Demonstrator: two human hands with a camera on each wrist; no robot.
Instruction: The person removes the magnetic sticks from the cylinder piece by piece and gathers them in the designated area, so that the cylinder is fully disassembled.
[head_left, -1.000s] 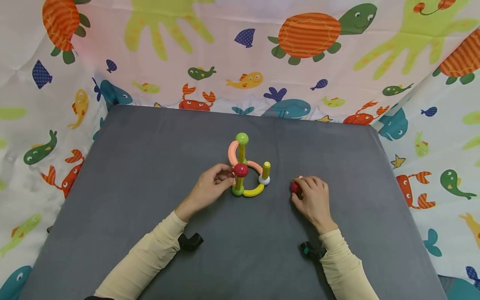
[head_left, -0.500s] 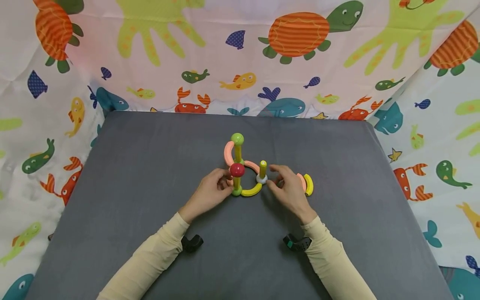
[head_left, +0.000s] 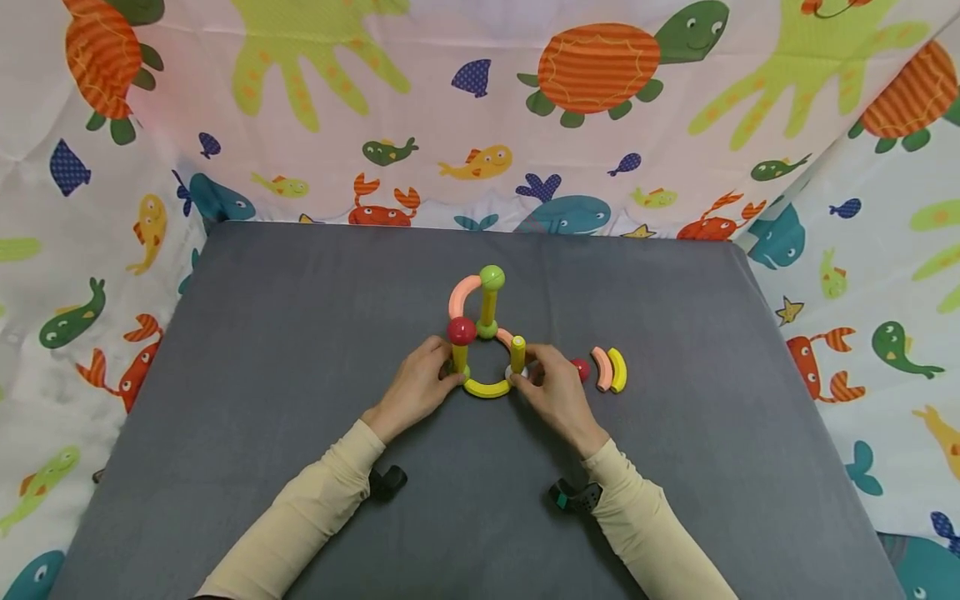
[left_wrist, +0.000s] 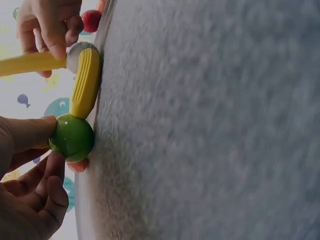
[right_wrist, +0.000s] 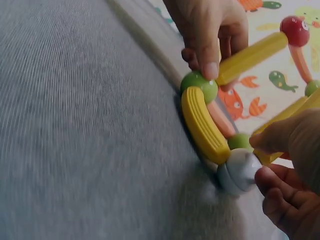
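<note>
A structure of balls, straight rods and curved bars stands on the grey table. My left hand (head_left: 420, 379) pinches the green ball (left_wrist: 72, 137) at its near left corner. Above that ball, a yellow rod (right_wrist: 252, 57) carries a red ball (head_left: 461, 331). My right hand (head_left: 558, 392) has its fingers round the white ball (right_wrist: 239, 171) at the near right corner, below an upright yellow rod (head_left: 519, 354) with a bare top. A yellow curved bar (head_left: 487, 389) joins the two corners. At the back, a taller post bears a light green ball (head_left: 491, 277), with a pink curved bar (head_left: 462, 293) beside it.
Right of my right hand lie a loose red ball (head_left: 581, 369), a pink curved piece (head_left: 602, 368) and a yellow curved piece (head_left: 617, 370). A cloth printed with sea animals (head_left: 420, 100) hangs behind and beside the grey table (head_left: 337, 308).
My right hand has let go of the loose red ball and moved left to the white ball. The structure has turned slightly; its back post moved right and its front red ball moved left.
</note>
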